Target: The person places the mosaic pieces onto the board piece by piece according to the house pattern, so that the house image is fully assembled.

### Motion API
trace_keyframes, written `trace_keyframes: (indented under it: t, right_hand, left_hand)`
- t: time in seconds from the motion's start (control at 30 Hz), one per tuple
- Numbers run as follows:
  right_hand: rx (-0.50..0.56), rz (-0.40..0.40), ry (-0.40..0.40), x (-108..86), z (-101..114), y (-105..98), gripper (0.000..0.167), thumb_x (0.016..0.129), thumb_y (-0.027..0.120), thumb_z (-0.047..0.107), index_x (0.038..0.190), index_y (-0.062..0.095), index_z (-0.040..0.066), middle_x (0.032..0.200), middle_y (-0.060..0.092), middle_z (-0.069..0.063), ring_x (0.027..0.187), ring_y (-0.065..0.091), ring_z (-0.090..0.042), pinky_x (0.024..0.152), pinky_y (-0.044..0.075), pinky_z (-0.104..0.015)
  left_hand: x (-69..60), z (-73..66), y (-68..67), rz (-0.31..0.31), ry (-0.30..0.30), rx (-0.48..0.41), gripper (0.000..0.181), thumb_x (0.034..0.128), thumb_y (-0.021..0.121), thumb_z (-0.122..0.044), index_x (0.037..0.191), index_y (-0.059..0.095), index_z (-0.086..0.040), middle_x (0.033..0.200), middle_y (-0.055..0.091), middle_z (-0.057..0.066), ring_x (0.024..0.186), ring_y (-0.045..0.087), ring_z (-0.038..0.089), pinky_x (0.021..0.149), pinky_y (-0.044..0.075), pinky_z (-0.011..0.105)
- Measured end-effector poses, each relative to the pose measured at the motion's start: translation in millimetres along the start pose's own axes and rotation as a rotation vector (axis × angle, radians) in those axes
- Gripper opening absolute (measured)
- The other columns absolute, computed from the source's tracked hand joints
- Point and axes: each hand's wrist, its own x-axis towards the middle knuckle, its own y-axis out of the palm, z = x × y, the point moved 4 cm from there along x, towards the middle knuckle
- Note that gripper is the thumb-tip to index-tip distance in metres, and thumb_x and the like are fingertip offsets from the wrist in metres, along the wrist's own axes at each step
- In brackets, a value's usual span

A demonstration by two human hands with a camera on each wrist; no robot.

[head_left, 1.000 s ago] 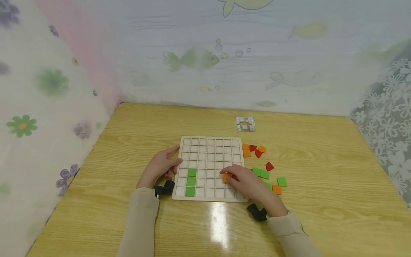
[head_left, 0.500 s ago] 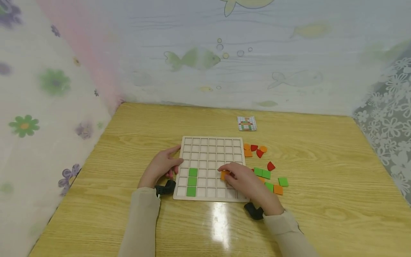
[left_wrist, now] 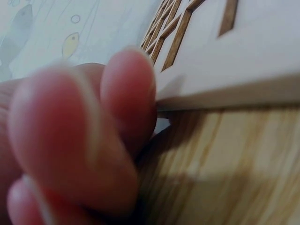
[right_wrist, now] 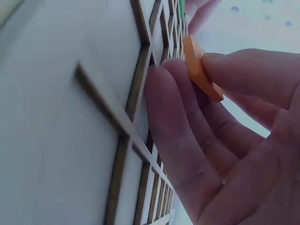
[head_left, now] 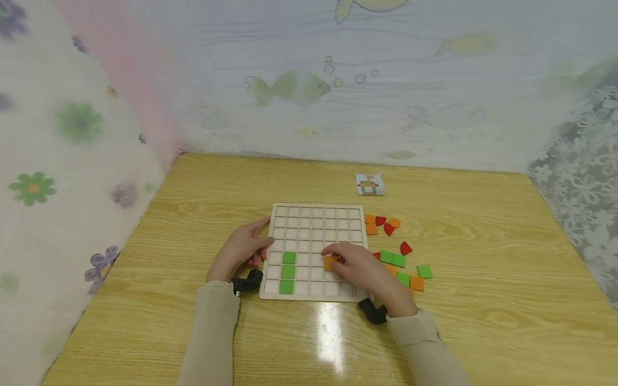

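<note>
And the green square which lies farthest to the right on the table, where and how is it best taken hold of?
Probably best from above, pinching the green square by its left and right edges: it lies flat on the table, and both those edges look free, while an orange square sits close to its near edge.

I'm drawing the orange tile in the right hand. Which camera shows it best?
The right wrist view: the orange tile is close up, pinched by the right hand. The head view shows it small and partly hidden; the left wrist view, not at all.
</note>
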Motion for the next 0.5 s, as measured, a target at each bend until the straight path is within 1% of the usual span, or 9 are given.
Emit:
trace_keyframes:
  t: [0.17,0.3,0.5]
  right_hand:
    - [-0.029,0.003,-0.012,2.9,2,7,0.023,0.087,0.058,0.020,0.110,0.062,0.019,0.086,0.056,0.012,0.073,0.048,-0.008,0.069,0.041,-0.026]
    - [-0.043,-0.008,-0.029,2.9,3,11,0.023,0.087,0.058,0.023,0.109,0.062,0.020,0.088,0.057,0.013,0.074,0.048,-0.007,0.070,0.042,-0.025]
    - [-0.034,-0.039,-0.054,1.4,8,12,0.021,0.087,0.058,0.021,0.107,0.063,0.020,0.088,0.057,0.013,0.073,0.048,-0.007,0.068,0.042,-0.024]
  left_hand:
    - [-1.4,0.0,-1.9,0.008,-0.004,-0.013,0.062,0.0851,0.061,-0.022,0.139,0.031,-0.030,0.057,0.055,0.014,0.036,0.042,0.014,0.039,0.043,0.030]
    - [-1.2,-0.9,-1.2,0.009,0.001,-0.007,0.062,0.0850,0.061,-0.021,0.139,0.032,-0.029,0.057,0.055,0.015,0.036,0.042,0.015,0.039,0.043,0.031]
    - [0.8,-0.6,0.0,0.016,0.002,-0.002,0.062,0.0849,0.061,-0.022,0.138,0.032,-0.030,0.056,0.055,0.014,0.035,0.042,0.015,0.039,0.043,0.031]
